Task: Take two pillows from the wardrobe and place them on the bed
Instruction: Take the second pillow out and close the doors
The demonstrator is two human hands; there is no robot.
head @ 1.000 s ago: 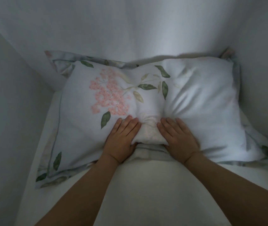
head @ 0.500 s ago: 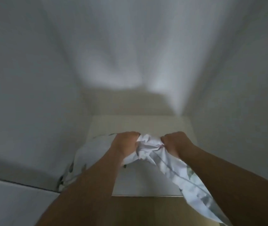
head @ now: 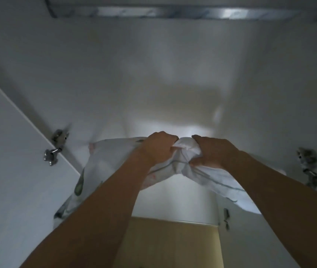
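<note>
A white pillow (head: 107, 163) with green leaves and pink flowers printed on it hangs in the air in front of the wardrobe opening. My left hand (head: 157, 149) and my right hand (head: 211, 153) both clench its bunched upper edge, close together. The pillow's two sides droop down and outward, passing behind my forearms. The white inside of the wardrobe (head: 173, 74) lies behind it and holds no other pillow that I can see. The bed is out of view.
An open white wardrobe door (head: 8, 151) stands at the left with a metal hinge (head: 56, 147). More hinges (head: 310, 167) sit on the right side. A metal rail (head: 173, 12) runs across the top. Light wooden floor (head: 171, 244) shows below.
The pillow lay flat on the wardrobe shelf with my hands pressed on it. Both hands gripped its edge and pulled it up and out of the wardrobe; the view has drawn back.
</note>
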